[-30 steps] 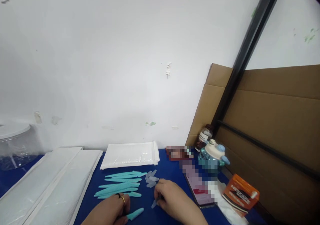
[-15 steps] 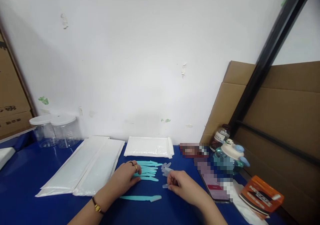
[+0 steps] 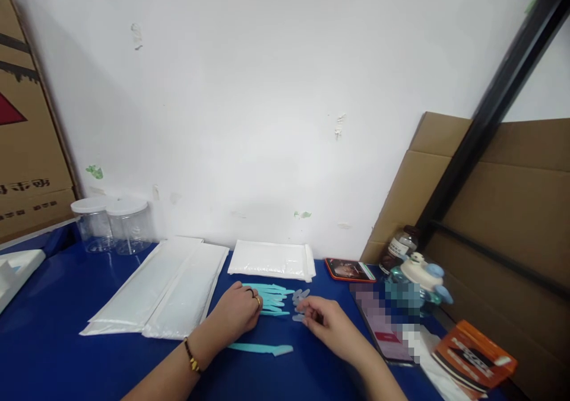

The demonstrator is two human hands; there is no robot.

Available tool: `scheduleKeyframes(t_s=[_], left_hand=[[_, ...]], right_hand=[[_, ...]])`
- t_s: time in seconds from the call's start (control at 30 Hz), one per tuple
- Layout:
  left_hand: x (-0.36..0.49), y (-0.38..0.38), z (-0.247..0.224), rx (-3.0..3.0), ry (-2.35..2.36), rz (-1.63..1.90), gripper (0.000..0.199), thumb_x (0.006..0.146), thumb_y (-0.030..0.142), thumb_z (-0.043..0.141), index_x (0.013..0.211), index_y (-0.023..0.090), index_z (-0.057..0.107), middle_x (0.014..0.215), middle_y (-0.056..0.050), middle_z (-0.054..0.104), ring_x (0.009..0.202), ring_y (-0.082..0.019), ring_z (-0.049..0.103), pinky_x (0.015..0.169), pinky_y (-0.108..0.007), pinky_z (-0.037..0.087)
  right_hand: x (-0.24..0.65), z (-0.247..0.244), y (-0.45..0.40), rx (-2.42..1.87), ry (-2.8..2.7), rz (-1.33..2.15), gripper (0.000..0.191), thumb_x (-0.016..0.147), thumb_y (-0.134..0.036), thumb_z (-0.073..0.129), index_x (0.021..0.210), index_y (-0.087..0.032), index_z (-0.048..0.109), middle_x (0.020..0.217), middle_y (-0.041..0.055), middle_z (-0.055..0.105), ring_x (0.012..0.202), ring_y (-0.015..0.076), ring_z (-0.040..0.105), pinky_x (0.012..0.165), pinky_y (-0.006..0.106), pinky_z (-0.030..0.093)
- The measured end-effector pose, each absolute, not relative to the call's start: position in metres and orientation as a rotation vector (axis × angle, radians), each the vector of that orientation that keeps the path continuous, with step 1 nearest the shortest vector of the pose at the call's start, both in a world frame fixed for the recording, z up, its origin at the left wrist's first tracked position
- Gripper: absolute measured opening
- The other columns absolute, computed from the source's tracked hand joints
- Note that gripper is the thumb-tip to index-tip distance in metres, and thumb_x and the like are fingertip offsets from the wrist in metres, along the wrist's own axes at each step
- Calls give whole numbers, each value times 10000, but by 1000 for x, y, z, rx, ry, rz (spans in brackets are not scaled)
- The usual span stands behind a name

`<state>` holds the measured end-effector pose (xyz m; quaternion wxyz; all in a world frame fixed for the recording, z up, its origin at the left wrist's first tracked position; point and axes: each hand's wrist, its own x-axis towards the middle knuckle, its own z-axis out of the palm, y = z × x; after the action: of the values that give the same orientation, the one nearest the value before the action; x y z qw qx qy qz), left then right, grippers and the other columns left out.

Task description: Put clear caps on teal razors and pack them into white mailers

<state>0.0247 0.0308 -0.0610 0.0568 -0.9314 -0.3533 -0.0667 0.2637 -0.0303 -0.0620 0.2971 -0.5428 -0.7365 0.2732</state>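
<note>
Several turquoise razor-like sticks (image 3: 272, 299) lie side by side on the blue table. My left hand (image 3: 243, 309) rests over their left ends, its fingers curled and partly hidden; whether it grips one cannot be made out. Small translucent caps (image 3: 300, 296) lie in a loose group just right of the sticks. At those caps is my right hand (image 3: 320, 318), thumb and forefinger bent and a little apart, with nothing visible between them. A single turquoise stick (image 3: 260, 348) lies apart, nearer to me.
White padded envelopes (image 3: 187, 291) lie at the left, another envelope (image 3: 271, 260) behind the sticks. Two clear jars (image 3: 132, 229) stand back left. At the right are a phone (image 3: 350, 270), a brown bottle (image 3: 399, 249), a teal bottle (image 3: 416, 285) and an orange pouch (image 3: 474, 356).
The view has shifted, so most things appear further right. My left hand's fingers have curled in more over the stick ends. My right thumb and forefinger have parted slightly.
</note>
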Motion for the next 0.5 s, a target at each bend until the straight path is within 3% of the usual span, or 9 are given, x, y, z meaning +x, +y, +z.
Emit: scheduleKeyframes(t_s=[0.17, 0.5], left_hand=[[21, 30, -57, -2807, -1054, -167, 146, 824, 152, 424, 729, 170, 533, 728, -47, 604, 711, -181, 550, 638, -323, 308], [25, 23, -48, -2891, -1031, -213, 172, 837, 156, 417, 742, 173, 559, 752, -43, 612, 739, -176, 555, 660, -312, 310]], right_hand=[[264, -60, -28, -1488, -1983, 621, 101, 739, -135, 539, 766, -187, 620, 724, -6, 584, 641, 119, 519, 594, 201, 381], [256, -62, -29, -1424, -2014, 586, 115, 737, -115, 541, 748, -188, 629, 698, -8, 562, 626, 109, 497, 573, 191, 363]])
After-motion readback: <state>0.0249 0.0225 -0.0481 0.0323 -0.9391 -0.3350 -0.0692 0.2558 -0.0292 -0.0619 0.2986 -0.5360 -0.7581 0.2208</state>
